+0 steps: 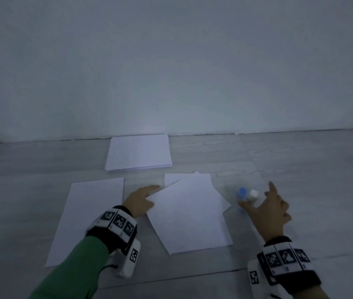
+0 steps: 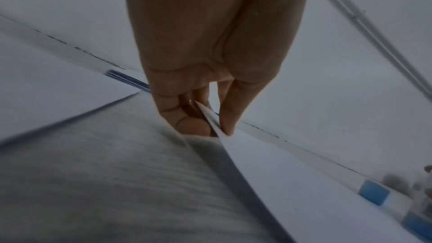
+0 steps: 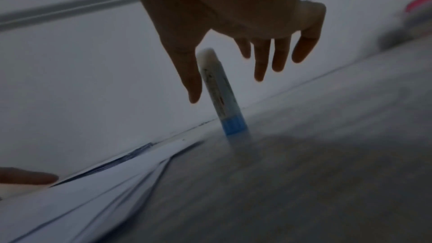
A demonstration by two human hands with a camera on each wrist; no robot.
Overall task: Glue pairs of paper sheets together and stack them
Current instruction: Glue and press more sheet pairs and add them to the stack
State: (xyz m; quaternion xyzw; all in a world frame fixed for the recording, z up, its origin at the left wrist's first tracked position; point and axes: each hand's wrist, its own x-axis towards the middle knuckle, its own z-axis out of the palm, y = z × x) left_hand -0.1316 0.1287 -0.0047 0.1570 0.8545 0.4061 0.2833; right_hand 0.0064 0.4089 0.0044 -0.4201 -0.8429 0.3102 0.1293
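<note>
On the grey table (image 1: 300,169) a loose pile of white sheets (image 1: 192,223) lies in the middle, its top sheet turned at an angle. My left hand (image 1: 149,194) pinches that top sheet (image 2: 268,173) at its left corner, thumb above and fingers below (image 2: 218,130), with the edge raised off the table. A glue stick (image 1: 253,194) with a white top and blue base (image 3: 224,103) stands upright right of the pile, next to a small blue-topped piece (image 1: 242,193). My right hand (image 1: 259,200) hovers over the stick with fingers spread (image 3: 233,80); the thumb is beside it, not gripping.
A neat stack of paper (image 1: 138,153) lies at the back against the pale wall (image 1: 171,61). One single sheet (image 1: 91,216) lies flat to the left of my left hand. A blurred pink object (image 3: 418,5) shows far right.
</note>
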